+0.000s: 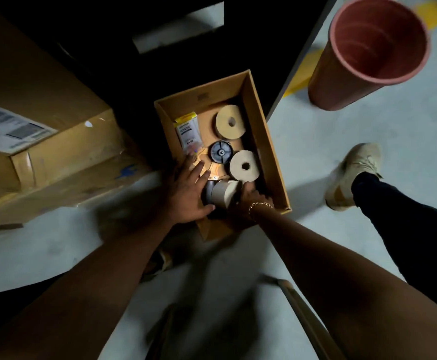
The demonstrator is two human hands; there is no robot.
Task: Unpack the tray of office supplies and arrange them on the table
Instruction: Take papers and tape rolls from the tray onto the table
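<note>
A shallow cardboard tray (269,141) sits on the pale floor, partly under a dark overhang. Inside lie a yellowish tape roll (230,122), a grey-brown roll (244,166), a dark round disc (221,152) and a white-and-yellow packet (188,131). At the tray's near end a pale roll with a dark end (220,194) lies on its side. My left hand (186,193) presses against its left side, fingers spread. From the right, my right hand (248,201), wearing a gold bracelet, holds the same roll. Both hands hide the tray's near corner.
A large cardboard box (43,131) with a shipping label stands at the left. A tall pink tube (368,53) stands at the upper right. A shoe and dark trouser leg (355,175) are at the right. A wooden stick (303,315) lies near the bottom.
</note>
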